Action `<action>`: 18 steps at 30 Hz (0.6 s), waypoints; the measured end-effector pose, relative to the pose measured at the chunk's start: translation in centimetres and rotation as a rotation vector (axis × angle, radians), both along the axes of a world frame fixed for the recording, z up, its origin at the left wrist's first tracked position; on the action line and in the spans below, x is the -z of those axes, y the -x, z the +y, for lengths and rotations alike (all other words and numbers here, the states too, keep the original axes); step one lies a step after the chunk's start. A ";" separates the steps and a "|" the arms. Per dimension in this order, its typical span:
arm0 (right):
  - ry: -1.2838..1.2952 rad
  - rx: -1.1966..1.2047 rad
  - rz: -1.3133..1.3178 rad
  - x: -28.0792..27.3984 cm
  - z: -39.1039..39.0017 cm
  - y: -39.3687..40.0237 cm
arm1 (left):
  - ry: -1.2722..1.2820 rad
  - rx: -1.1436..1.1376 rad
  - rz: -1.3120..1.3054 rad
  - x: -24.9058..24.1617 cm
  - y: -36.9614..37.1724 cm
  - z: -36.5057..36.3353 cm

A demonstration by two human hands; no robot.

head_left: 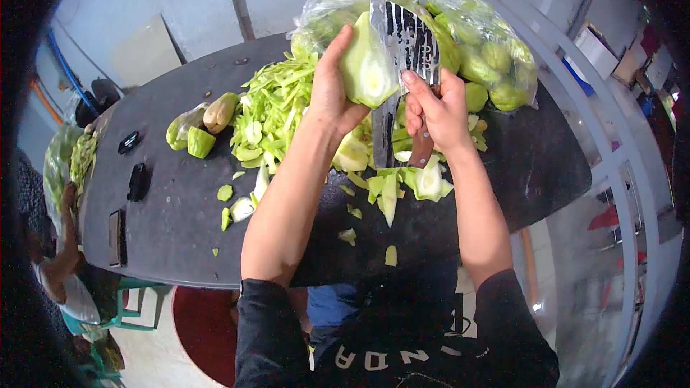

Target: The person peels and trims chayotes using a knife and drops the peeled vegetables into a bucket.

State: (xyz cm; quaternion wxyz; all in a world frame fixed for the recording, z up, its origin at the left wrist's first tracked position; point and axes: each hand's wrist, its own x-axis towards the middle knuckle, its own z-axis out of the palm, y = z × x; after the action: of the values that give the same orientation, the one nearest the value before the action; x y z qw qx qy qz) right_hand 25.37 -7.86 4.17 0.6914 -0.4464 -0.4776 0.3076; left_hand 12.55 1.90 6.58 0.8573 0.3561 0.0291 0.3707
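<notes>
My left hand grips a peeled pale green chayote, its cut face turned toward me. Wrapped round the brown wooden handle of a wide cleaver is my right hand, its thumb against the lower blade. The upright blade, black with pale streaks, is right beside the chayote. Beneath my hands lie pale cut pieces. A heap of green peelings spreads left of my left wrist. Behind the cleaver, a clear plastic bag holds several green chayotes.
On the dark table, several chayotes sit left of the peelings, with small black objects farther left. Another person's arm is at the far left by bagged vegetables. A metal railing stands right.
</notes>
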 end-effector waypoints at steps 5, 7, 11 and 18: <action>0.002 -0.004 0.006 -0.4 -0.7 -0.9 | 0.009 -0.020 0.038 0.3 0.1 1.1; -0.052 0.051 0.004 -0.6 -0.8 -2.3 | -0.082 -0.003 -0.039 -0.2 1.4 2.2; -0.178 0.300 -0.102 0.0 -0.2 -1.1 | -0.019 -0.290 -0.236 0.0 1.9 3.4; -0.386 0.495 -1.090 2.4 -0.3 5.4 | -0.102 -0.785 -0.193 1.5 0.0 2.9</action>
State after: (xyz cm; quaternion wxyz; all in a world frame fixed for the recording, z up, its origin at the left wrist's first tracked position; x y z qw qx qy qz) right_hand 19.94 -8.19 1.74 0.4672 -0.5036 -0.6910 -0.2249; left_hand 12.57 4.80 5.09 0.6307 0.3236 0.0639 0.7025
